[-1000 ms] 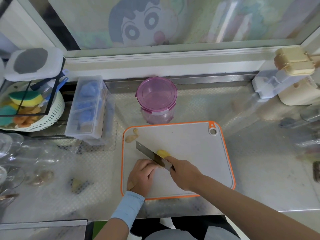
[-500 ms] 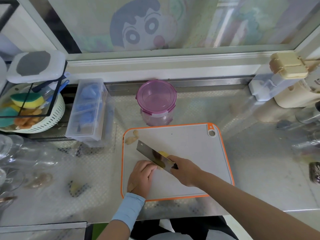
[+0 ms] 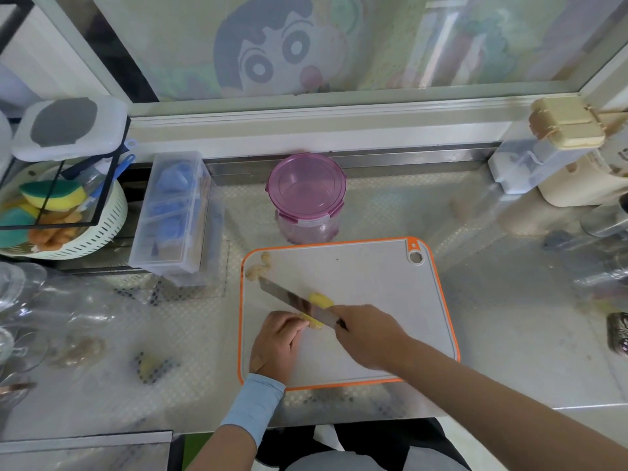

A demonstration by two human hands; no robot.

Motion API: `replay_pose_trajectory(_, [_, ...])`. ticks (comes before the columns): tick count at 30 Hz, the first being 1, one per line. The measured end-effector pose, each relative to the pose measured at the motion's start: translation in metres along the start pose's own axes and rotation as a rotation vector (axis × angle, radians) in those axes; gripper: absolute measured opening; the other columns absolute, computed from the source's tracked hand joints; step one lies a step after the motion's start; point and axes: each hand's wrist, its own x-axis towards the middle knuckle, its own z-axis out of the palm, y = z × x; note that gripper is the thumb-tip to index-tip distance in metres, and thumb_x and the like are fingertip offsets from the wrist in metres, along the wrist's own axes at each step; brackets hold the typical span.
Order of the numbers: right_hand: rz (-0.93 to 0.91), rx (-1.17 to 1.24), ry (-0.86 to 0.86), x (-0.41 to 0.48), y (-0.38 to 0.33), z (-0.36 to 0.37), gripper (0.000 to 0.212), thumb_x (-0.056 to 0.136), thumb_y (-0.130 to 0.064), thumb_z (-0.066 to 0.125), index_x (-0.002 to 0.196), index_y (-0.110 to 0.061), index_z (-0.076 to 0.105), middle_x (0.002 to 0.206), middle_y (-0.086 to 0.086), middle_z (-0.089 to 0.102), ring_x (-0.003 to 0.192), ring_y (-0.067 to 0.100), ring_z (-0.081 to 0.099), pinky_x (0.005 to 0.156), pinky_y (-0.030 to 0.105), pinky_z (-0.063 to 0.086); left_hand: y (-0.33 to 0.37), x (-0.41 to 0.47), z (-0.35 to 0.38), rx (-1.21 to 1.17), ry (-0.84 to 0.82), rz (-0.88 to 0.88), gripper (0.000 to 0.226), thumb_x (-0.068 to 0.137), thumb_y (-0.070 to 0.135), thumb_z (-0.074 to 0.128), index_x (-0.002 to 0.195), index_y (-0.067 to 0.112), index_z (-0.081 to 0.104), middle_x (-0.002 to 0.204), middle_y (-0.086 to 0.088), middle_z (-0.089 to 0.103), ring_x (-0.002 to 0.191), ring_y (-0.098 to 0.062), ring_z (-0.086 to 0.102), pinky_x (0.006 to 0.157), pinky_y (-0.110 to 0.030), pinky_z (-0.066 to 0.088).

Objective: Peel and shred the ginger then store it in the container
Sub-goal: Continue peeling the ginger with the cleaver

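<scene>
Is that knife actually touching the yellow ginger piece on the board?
Touching. The head view shows the knife lying across the ginger, yellow flesh showing on both sides of the blade, while the right hand grips the handle.

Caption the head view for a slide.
Right hand holds a knife across yellow ginger on the cutting board; left hand steadies it.

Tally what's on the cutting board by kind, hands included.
Knife: 1
Yellow ginger piece: 1
Beige scrap pile: 1
Hands, left hand and right hand: 2
Total: 5
</scene>
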Motion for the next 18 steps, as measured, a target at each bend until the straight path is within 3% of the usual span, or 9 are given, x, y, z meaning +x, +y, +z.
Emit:
replay_pose_trajectory(2, [-0.017,-0.118,0.058,-0.011,-0.004,0.019,0.044,0.099,-0.020,0.034,0.134,-0.044,0.047,0.093,0.003,0.062,0.084,0.028,0.059,0.069,0.033,0.042,0.000,0.000,0.000,0.019,0.026,0.022,0.022,0.091,0.016,0.057,0.082,0.008,0.075,0.089,-0.004,0.065,0.088,-0.019,0.057,0.074,-0.021,0.045])
replay_pose_trajectory(4, [-0.014,-0.148,0.074,-0.017,-0.006,0.033,0.051,0.099,-0.018,0.035,0.143,-0.044,0.036,0.097,0.004,0.064,0.089,0.029,0.061,0.071,0.035,0.045,0.002,0.002,-0.002,0.024,0.047,0.046,0.031,0.099,0.024,0.048,0.083,0.011,0.072,0.091,-0.003,0.061,0.088,-0.021,0.055,0.073,-0.020,0.041])
replay_pose_trajectory(8, [0.016,-0.178,0.078,-0.019,-0.006,0.040,0.060,0.093,-0.008,0.040,0.143,-0.039,0.033,0.081,-0.001,0.053,0.073,0.027,0.053,0.062,0.034,0.039,0.004,0.004,-0.004,0.040,0.055,0.044,0.039,0.103,0.034,0.036,0.088,0.015,0.067,0.096,-0.001,0.057,0.089,-0.022,0.053,0.072,-0.017,0.036])
replay_pose_trajectory(11, [0.034,-0.199,0.056,-0.022,-0.009,0.039,0.064,0.087,-0.002,0.044,0.142,-0.033,0.034,0.080,0.000,0.052,0.074,0.028,0.056,0.062,0.035,0.041,0.006,0.005,-0.005,0.073,0.042,0.016,0.058,0.104,0.037,0.032,0.079,0.007,0.074,0.091,-0.007,0.066,0.091,-0.021,0.054,0.070,-0.019,0.041])
replay_pose_trajectory(18, [0.035,-0.224,0.060,-0.025,-0.014,0.040,0.066,0.085,0.000,0.043,0.144,-0.030,0.033,0.081,0.000,0.051,0.071,0.026,0.051,0.062,0.035,0.040,0.002,0.003,-0.004,0.094,0.032,0.022,0.058,0.105,0.035,0.032,0.080,0.004,0.075,0.090,-0.010,0.069,0.091,-0.020,0.055,0.074,-0.017,0.041])
